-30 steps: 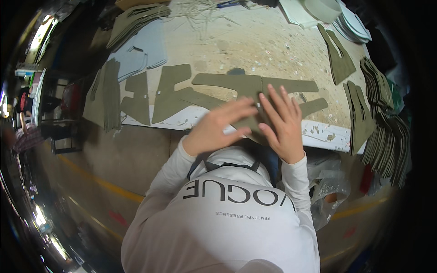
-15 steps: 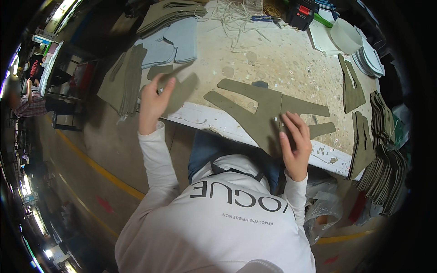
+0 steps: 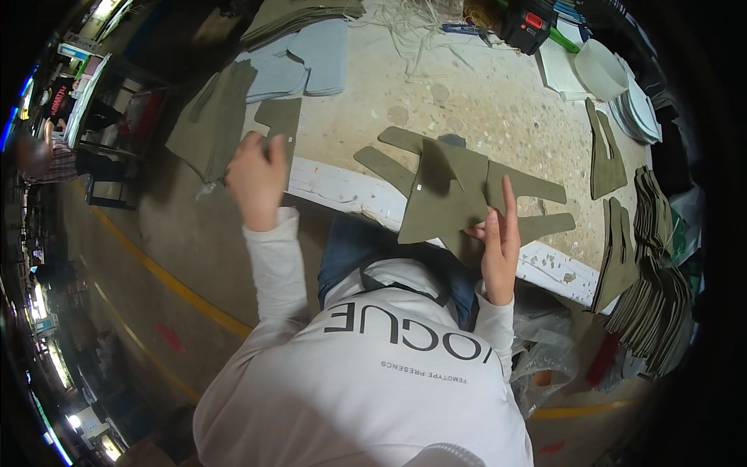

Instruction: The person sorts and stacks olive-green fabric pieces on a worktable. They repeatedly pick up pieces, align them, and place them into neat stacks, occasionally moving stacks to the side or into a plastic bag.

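At the left table edge is my left hand [image 3: 258, 183], blurred, its thumb apart from the curled fingers and no piece visible in it. It is beside an olive cut piece [image 3: 282, 121] lying at the edge. My right hand [image 3: 500, 245] is closed at the right corner of an olive panel [image 3: 442, 198], index finger stretched up. This panel, marked with a small white spot, lies tilted over other flat olive pieces [image 3: 537, 183] with long prongs. Its upper part bends and casts a shadow. What lies under it is partly hidden.
An olive stack [image 3: 210, 124] hangs over the left edge, beside light-blue pieces [image 3: 323, 58]. More olive pieces [image 3: 654, 296] hang off the right side. Farther back are loose strings [image 3: 412, 39], a black-and-red tool [image 3: 529, 27] and a white tub [image 3: 601, 68]. A person [image 3: 58, 156] is at far left.
The blurred olive piece by my left hand is gone from there; a panel now lies over the central pieces. My left hand has moved slightly down. My right hand's fingers have closed at the panel's corner.
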The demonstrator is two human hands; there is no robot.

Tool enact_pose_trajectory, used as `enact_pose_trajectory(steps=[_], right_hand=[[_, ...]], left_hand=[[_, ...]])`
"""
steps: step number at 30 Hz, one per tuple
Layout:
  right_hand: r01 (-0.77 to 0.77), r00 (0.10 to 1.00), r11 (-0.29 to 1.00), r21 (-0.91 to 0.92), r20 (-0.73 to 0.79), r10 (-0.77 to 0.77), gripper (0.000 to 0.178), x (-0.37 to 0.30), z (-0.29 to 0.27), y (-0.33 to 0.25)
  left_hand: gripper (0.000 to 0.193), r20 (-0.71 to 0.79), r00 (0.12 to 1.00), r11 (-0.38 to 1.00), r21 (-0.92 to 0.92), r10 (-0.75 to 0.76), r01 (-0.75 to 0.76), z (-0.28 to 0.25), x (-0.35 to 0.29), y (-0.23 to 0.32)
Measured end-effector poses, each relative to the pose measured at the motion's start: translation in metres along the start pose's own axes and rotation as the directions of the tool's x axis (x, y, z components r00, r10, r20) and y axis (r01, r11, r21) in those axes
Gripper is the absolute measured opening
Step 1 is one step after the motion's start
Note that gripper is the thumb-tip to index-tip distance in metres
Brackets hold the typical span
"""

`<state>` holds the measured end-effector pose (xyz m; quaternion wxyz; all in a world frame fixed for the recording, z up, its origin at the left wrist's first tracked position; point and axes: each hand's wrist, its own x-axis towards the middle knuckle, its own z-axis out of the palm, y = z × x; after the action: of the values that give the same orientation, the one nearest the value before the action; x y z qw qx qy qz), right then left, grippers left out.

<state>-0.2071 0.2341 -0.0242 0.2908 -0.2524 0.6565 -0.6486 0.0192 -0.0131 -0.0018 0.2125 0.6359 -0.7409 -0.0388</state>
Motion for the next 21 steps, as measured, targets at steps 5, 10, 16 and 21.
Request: enact_pose_trajectory(steps=[5,10,16,21], right_hand=[[0.242,0.97,0.889,-0.388,0.126,-0.209,0.026,-0.004,0.011,-0.008],[0.2,0.98,0.909,-0.367,0.05,-0.195,0.023,-0.004,-0.004,-0.016],[0.127,0.936,0.985,-0.119,-0.313,-0.159,0.018,-0.02,-0.085,-0.045],[0.028,0.908,0.996,-0.081,-0.415,-0.059,0.027,-0.017,-0.117,-0.066]], left_hand=[[0.046,0.066,0.995,0.993,0.102,-0.073,0.066,0.011,-0.008,-0.046],[0.051,-0.105,0.992,0.998,-0.006,0.066,-0.067,0.04,-0.005,-0.051],[0.067,-0.112,0.993,0.995,-0.087,0.031,-0.041,0.035,0.003,-0.053],[0.073,0.068,0.997,0.952,-0.3,-0.038,0.057,0.022,0.011,-0.045]])
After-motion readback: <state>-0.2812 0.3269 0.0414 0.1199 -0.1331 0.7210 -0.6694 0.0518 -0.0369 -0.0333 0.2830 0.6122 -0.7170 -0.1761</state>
